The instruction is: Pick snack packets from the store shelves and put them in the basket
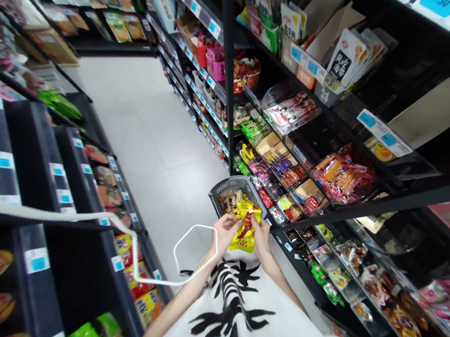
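A small yellow snack packet with a red picture on its front is held up between both hands, close to my body. My left hand pinches its left edge, and my right hand grips the right edge. Just beyond the packet is a grey plastic shopping basket with a perforated side. Light brown pieces lie inside it, too small to make out. Whether the packet touches the basket, I cannot tell.
Shelves of packaged snacks rise close on my right. Black shelf bins with price tags line the left. Between them a pale tiled aisle runs forward to more shelves. A white cable crosses the left foreground.
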Available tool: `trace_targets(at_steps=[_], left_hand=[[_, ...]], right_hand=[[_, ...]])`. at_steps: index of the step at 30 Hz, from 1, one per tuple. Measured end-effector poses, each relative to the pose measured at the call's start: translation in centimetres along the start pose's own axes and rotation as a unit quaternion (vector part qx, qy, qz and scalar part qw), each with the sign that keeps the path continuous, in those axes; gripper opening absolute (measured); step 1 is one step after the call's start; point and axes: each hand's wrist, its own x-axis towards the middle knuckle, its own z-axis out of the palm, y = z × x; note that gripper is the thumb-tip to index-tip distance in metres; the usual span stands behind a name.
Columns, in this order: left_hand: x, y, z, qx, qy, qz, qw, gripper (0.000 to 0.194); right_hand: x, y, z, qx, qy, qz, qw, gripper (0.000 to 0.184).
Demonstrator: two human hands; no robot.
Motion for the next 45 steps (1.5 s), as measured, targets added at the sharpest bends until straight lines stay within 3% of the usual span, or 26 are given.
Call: trace_targets(at_steps=[8, 18, 35, 45], left_hand=[[0.1, 0.2, 0.2, 0.001, -0.008, -0.004, 1.000, 0.038], [0.0, -0.7, 0.1, 0.007, 0.022, -0.009, 1.000, 0.027], [-1.0, 0.2, 0.6, 0.014, 0.036, 0.033, 0.999, 0.031], [-0.2, -1.1, 0.3, 0.032, 0.042, 0.037, 0.998, 0.028]], right_hand=[[0.3, -0.5, -0.3, -0.018, -0.021, 0.004, 1.000, 0.038], [-0.4, -0.6, 0.3, -0.013, -0.039, -0.021, 0.999, 0.037], [-1.3, -0.4, 0.7, -0.005, -0.014, -0.053, 0.998, 0.037], [-1.7, -0.8, 1.2, -0.040, 0.010, -0.069, 0.997, 0.041]])
